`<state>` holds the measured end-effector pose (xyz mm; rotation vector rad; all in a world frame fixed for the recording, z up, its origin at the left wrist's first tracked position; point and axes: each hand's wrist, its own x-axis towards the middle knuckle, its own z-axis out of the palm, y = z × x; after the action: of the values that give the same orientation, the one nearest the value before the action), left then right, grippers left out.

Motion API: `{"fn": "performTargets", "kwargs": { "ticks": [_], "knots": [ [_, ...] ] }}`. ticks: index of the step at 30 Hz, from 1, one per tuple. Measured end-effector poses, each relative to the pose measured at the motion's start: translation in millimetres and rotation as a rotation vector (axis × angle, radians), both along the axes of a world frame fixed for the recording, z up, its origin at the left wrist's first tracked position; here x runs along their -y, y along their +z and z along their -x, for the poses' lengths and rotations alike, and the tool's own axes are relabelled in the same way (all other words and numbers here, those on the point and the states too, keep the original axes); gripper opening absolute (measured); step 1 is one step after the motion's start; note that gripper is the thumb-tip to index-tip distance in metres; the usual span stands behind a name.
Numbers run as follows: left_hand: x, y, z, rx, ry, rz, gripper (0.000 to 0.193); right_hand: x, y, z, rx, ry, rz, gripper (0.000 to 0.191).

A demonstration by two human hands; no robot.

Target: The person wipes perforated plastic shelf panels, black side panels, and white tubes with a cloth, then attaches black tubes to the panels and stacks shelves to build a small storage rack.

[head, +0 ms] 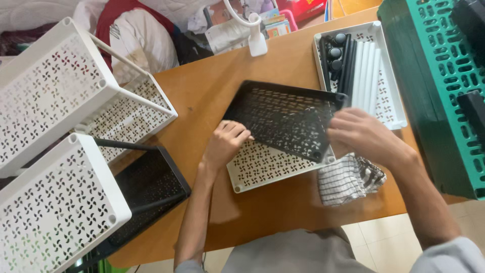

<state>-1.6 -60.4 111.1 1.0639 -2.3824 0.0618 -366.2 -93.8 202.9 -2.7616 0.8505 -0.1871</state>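
A black perforated plastic tray (pixel 285 119) lies tilted over a white perforated tray (pixel 265 169) on the wooden table (pixel 202 86). My left hand (pixel 225 144) grips the black tray's left corner, fingers on top. At the tray's right edge, my right hand (pixel 361 134) holds it near the corner. The white tray beneath shows only its lower left part.
A second white tray (pixel 391 108) at the back right holds white and black tubes (pixel 356 65). A green crate (pixel 439 81) stands at the right. Assembled white and black shelf racks (pixel 60 151) fill the left. A checked cloth (pixel 348 179) lies by my right wrist.
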Motion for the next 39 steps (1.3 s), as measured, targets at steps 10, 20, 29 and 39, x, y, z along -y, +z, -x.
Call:
{"fn": "performTargets", "kwargs": {
  "ticks": [10,20,29,39],
  "knots": [
    [-3,-25,-20,-0.136,0.179,-0.069,0.016,45,-56,-21,0.633,-0.213,-0.241,0.014],
    [23,-65,-9,-0.012,0.345,-0.129,0.008,19,-139,47,0.653,-0.842,-0.217,0.019],
    [4,-37,24,-0.041,0.444,-0.181,0.02,73,-175,30,0.028,-0.987,0.216,0.057],
    [-37,-28,62,-0.08,0.393,-0.2,0.016,100,-182,34,-0.19,-1.067,-0.026,0.052]
  ]
}}
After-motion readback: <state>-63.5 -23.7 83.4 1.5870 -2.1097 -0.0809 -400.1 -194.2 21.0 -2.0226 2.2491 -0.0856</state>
